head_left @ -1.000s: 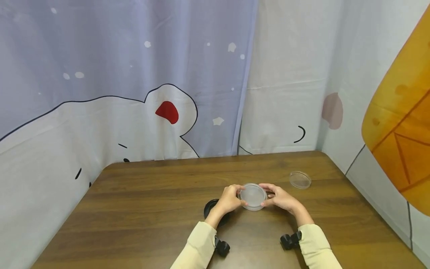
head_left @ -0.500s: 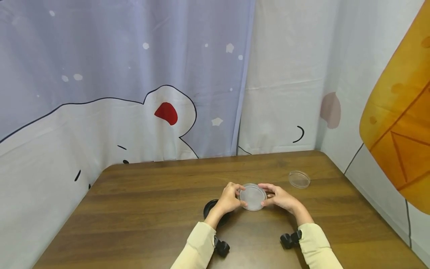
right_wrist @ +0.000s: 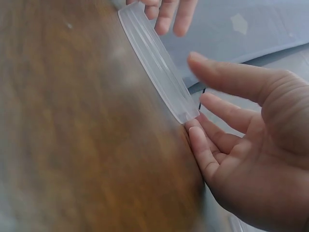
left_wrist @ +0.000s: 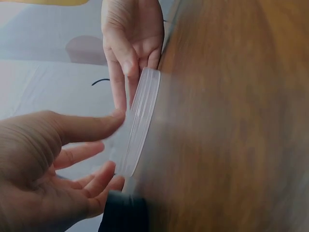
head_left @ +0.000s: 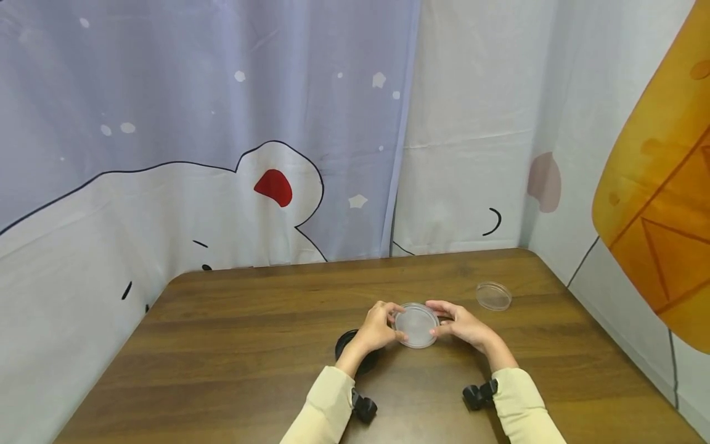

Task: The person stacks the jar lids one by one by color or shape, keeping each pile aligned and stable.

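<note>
A clear round petri dish is between my two hands, its face tilted toward the head camera. My left hand holds its left rim, thumb on the near side and fingers toward the far side. On the opposite rim, my right hand holds it in much the same way. From the left wrist, the dish appears side-on with a ridged wall. In the right wrist view, the right thumb appears slightly off the dish's edge, while other fingertips touch its lower end.
Another clear shallow dish or lid lies on the brown wooden table, toward the back right. A black round object sits partly hidden under my left forearm. Printed curtains hang behind the table and along its right side.
Both hands stay nearly in place around the petri dish. Its face looked cloudier a second ago and now shows a clearer inner ring, and the head view has shifted slightly.
</note>
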### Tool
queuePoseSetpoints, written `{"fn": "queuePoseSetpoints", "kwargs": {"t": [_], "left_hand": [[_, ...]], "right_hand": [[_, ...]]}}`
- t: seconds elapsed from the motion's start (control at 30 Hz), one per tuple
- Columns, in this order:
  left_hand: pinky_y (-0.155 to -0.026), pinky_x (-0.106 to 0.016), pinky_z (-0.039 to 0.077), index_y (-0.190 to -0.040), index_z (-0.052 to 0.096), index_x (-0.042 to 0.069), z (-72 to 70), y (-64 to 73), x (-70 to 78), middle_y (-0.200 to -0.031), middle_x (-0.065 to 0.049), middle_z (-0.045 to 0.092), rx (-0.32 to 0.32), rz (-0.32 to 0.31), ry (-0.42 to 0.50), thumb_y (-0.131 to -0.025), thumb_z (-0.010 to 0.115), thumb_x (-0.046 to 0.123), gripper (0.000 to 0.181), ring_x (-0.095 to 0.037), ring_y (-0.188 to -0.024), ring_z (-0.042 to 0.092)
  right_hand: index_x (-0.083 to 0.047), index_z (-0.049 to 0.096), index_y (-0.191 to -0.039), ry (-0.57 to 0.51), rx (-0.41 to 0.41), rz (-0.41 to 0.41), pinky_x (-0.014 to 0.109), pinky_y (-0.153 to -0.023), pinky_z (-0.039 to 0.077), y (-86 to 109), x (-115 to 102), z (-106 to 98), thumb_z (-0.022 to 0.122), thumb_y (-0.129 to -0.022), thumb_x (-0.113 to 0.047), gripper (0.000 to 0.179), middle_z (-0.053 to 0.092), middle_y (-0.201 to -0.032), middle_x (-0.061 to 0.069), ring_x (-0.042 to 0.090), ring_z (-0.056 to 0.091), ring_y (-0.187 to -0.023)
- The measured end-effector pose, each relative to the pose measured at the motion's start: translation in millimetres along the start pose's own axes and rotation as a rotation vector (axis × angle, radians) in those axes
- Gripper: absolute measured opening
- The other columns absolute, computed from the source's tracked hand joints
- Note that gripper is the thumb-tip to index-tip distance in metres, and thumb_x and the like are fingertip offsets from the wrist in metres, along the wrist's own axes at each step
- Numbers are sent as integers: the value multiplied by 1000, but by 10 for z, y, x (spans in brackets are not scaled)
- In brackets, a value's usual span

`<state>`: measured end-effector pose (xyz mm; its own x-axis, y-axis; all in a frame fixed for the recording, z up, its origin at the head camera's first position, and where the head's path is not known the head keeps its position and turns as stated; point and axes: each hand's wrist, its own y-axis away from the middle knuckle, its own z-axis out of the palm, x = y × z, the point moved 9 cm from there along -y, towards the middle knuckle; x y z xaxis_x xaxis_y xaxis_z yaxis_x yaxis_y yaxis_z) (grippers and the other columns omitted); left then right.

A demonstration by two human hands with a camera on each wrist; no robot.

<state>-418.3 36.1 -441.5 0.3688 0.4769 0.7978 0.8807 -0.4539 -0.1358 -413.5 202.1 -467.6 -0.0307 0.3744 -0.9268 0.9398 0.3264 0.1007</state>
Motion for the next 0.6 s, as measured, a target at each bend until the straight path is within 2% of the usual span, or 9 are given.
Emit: {"fn": "queuePoseSetpoints", "kwargs": {"t": [0.13,0.23,0.4,0.5,0.6], "left_hand": [[-76,-28,50,-120,61,-5,-26,-16,43,-112,-21,58,-4,22,32,-75,83,7,52,-28,-94,60],[-80,-34,54,-122,59,-5,-59,-41,94,-117,-22,59,-6,22,68,-78,81,9,51,-32,-100,62],[-88,-45,54,-126,59,-1,-141,-94,172,-129,-23,59,12,0,217,-81,78,11,50,-39,-112,60],[-91,-44,53,-128,58,2,-127,-176,280,-134,-19,58,15,1,323,-82,77,12,51,-39,-117,58],[-92,-41,53,-131,57,4,-39,-286,432,-136,-17,58,1,-2,419,-82,76,11,53,-38,-119,57]], "right_hand": [[6,37,-145,9,40,-32,46,-104,46,-9,-72,-86,69,-89,-12,67,43,-146,30,45,44,-132],[7,37,-145,7,78,-56,48,-104,46,-1,-177,-179,67,-90,-11,65,43,-145,32,46,47,-130],[5,37,-145,-34,139,-71,48,-107,44,63,-313,-308,66,-91,-11,63,41,-147,31,46,45,-132],[3,38,-145,-31,177,-81,39,-104,47,133,-375,-458,66,-92,-14,63,42,-147,30,44,47,-132],[1,39,-145,-3,225,-93,24,-96,50,231,-425,-681,67,-92,-16,62,44,-145,29,23,59,-122]]}}
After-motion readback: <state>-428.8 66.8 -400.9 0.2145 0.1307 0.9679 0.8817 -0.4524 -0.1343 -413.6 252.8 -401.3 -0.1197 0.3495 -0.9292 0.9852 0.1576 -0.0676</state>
